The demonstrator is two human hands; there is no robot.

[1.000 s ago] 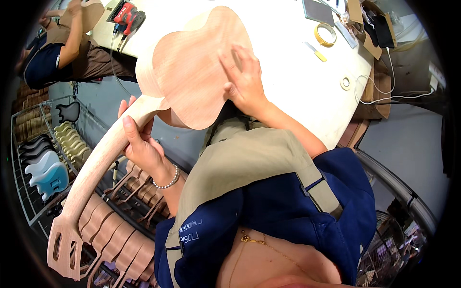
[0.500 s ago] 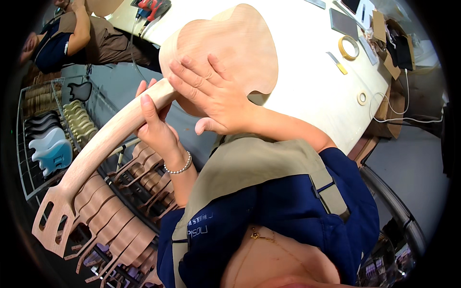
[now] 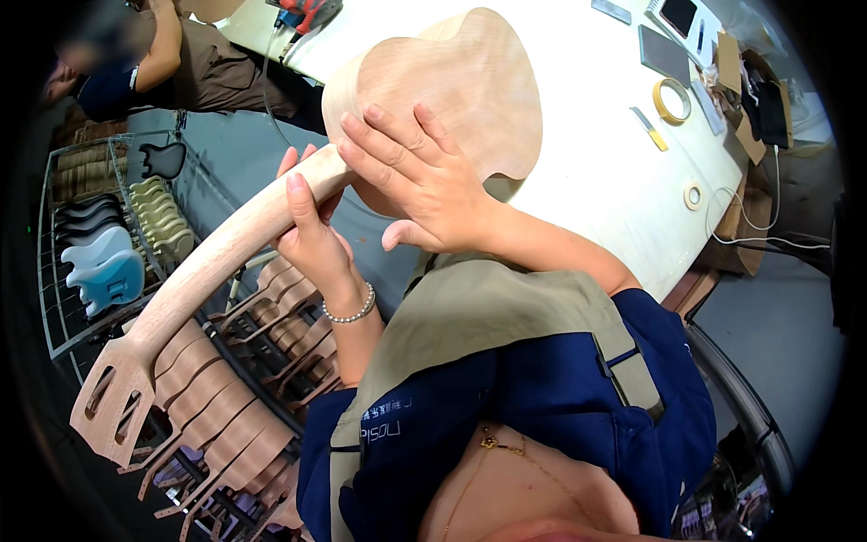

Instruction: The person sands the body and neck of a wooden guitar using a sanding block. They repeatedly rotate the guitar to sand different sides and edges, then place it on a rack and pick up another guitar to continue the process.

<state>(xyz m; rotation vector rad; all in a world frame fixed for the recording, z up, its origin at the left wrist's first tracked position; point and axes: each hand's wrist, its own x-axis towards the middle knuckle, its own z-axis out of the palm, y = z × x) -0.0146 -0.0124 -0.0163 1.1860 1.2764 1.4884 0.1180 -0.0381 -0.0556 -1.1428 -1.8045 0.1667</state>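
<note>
In the head view, the person holds an unfinished wooden guitar (image 3: 361, 144) raised in front of the chest, its pale body up near the white tabletop (image 3: 596, 172) and its long neck slanting down to the left, ending in a slotted headstock (image 3: 113, 397) at the lower left. The left hand (image 3: 312, 239) is closed around the neck close to where it joins the body, thumb pointing up along the wood, with a bead bracelet (image 3: 350, 312) on the wrist. The right hand (image 3: 420, 185) lies open and flat, fingers spread, pressed against the lower part of the body. On the tabletop to the right lie a roll of yellow tape (image 3: 672, 99), a smaller tape roll (image 3: 694, 195), a dark flat pad (image 3: 665, 54) and a thin cable (image 3: 759, 237). Below the neck, a rack (image 3: 226, 397) holds a row of bare wooden necks, and a wire shelf (image 3: 68, 262) at the left holds guitar bodies, among them a light blue one (image 3: 107, 275) and a black one (image 3: 164, 159). At the upper left, another person in a brown top (image 3: 203, 68) sits by the tabletop, well apart from the hands. The person wears a khaki apron (image 3: 479, 316) over a blue shirt.
</note>
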